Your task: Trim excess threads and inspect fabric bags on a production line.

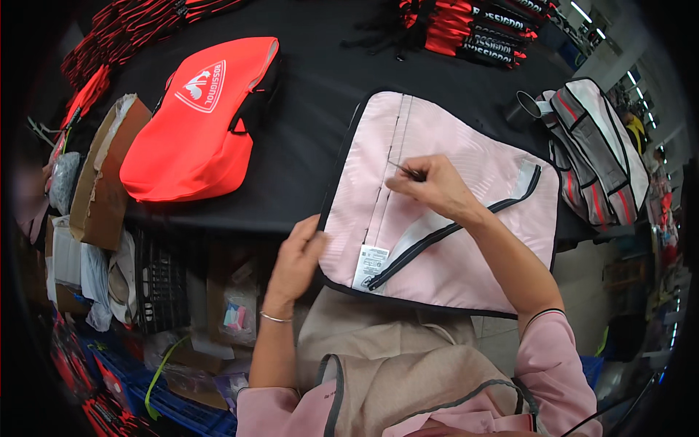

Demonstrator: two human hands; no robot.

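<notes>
One black table (313,95), strip lights (581,12) beyond; right fingers (428,164) around dark tool (416,175), left fingers (304,230): hold unclear

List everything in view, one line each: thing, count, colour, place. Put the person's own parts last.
Fabric panel: one, pale pink, black edging, front of table
Label: one, white, on panel
Strip: one, black, across panel
Small tool: one, dark, in right hand
Bag: one, bright red, table's left
Bundles: several, red and black, far right
Pile: uncounted, red and black, far left
Cup: one, dark, right
Striped item: one, grey, red, white, right
Table: one, black
Carton: one, brown, left
Crate: one, black, lower left
Apron: one, beige, on person
Left hand: one, bare, at panel's left edge
Right hand: one, bare, over panel
</notes>
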